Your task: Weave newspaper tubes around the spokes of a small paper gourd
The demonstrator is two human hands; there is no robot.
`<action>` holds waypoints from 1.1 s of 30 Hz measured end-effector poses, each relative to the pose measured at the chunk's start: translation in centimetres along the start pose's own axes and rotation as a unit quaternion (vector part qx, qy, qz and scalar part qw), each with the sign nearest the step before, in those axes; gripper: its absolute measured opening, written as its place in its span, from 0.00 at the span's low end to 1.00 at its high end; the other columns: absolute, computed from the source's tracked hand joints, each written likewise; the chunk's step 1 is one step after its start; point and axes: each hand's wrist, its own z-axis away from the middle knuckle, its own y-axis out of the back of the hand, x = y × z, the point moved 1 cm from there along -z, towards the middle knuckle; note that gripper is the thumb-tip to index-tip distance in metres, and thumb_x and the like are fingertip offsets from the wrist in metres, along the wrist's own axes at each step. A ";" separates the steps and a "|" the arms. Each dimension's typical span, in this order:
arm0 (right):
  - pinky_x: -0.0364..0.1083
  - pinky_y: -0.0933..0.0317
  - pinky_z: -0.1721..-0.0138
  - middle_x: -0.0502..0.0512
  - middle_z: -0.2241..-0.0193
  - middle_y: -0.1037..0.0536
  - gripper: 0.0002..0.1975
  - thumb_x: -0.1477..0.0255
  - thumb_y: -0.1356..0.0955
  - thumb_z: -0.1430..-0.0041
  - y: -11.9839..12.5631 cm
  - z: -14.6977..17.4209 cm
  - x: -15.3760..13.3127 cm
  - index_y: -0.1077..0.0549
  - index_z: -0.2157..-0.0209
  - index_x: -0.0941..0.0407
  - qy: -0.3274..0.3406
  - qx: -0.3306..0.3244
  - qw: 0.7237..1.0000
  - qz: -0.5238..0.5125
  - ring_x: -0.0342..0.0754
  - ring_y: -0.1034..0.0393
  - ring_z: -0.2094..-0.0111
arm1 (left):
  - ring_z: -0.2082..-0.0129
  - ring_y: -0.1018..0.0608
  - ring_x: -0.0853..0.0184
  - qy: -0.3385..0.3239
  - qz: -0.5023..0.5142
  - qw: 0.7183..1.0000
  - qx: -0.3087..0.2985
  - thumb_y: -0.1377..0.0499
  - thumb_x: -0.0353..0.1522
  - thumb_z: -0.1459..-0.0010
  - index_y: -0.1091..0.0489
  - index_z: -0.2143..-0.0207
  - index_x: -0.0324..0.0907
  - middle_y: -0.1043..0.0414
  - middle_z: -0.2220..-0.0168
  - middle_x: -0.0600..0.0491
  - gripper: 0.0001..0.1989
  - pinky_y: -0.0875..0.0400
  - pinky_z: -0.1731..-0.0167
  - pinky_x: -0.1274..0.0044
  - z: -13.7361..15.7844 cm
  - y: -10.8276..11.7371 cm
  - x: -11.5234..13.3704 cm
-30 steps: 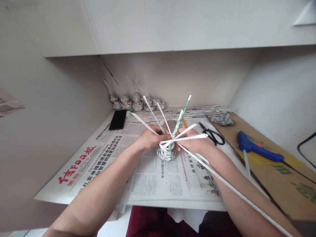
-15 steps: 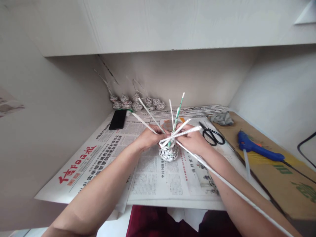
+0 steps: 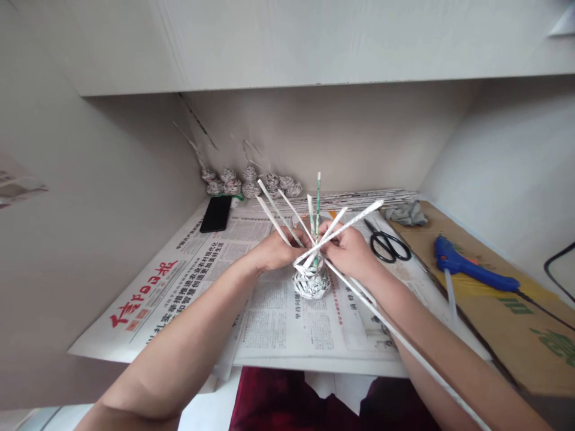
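A small round woven piece (image 3: 311, 284) of rolled newspaper stands in the middle of the newspaper-covered table. Several paper sticks (image 3: 354, 226), white and some green-patterned, fan upward and outward from its neck. My left hand (image 3: 284, 246) is closed around the left side of the neck and the stick bases. On the other side my right hand (image 3: 347, 248) pinches the sticks near the neck. A long paper strand (image 3: 417, 357) runs from the neck under my right hand and along my right forearm toward the lower right. My fingertips are partly hidden behind the sticks.
Newspaper sheets (image 3: 269, 335) cover the table. A black phone (image 3: 216, 214) lies at back left, before several woven gourd-shaped pieces (image 3: 250, 183). Paper sticks (image 3: 386, 197) lie along the back. Black scissors (image 3: 389, 246), a grey cloth (image 3: 406, 213) and a blue glue gun (image 3: 476, 269) are at right.
The upright sticks have turned and spread differently, with the green one now nearly vertical. The woven piece appears slightly further right and lower. Both hands keep hold at its neck.
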 end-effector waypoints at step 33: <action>0.44 0.37 0.65 0.49 0.69 0.22 0.11 0.77 0.34 0.47 0.0 0.5 -0.8 0.27 0.61 0.53 0.078 -0.024 0.989 0.122 0.45 0.28 0.69 | 0.77 0.30 0.71 -0.085 -0.041 0.990 0.107 0.34 0.35 0.54 0.31 0.73 0.37 0.31 0.77 0.55 0.12 0.37 0.75 0.79 -0.8 1.6 -0.9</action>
